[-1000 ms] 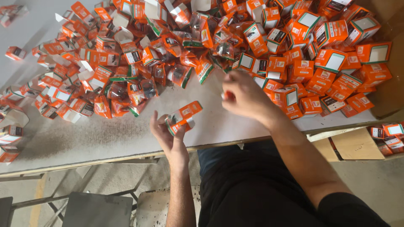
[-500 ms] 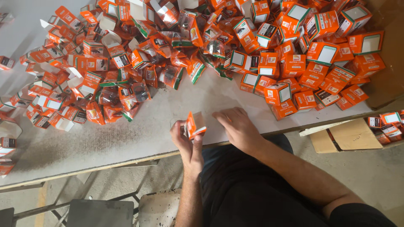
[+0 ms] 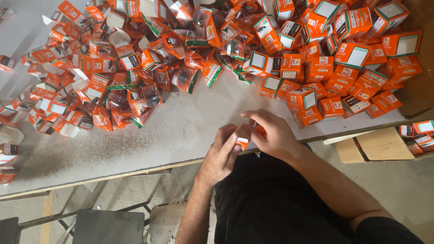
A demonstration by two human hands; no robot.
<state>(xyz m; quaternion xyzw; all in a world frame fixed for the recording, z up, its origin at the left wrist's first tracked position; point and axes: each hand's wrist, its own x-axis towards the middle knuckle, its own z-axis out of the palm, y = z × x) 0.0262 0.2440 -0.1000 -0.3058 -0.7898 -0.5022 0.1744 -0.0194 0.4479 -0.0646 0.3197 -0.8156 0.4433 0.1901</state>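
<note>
Both my hands meet at the near edge of the grey table point(image 3: 149, 140). They hold one small orange carton point(image 3: 244, 137) between them. My left hand point(image 3: 224, 151) grips it from the left and below. My right hand point(image 3: 269, 133) covers its right side, so most of the carton is hidden. Beyond my hands lies a large heap of small orange cartons point(image 3: 217, 49), some folded shut with white windows, some open with loose flaps. Clear packets with dark parts point(image 3: 149, 96) are mixed into the middle of the heap.
Closed orange boxes point(image 3: 352, 58) are piled at the right of the table. A brown cardboard sheet point(image 3: 377, 144) and several more boxes lie below the table's right edge. A grey metal stool point(image 3: 108, 226) stands on the floor at lower left.
My right hand came back from the pile to the carton in my left hand. Both hands now close on it at the table edge, farther right in view.
</note>
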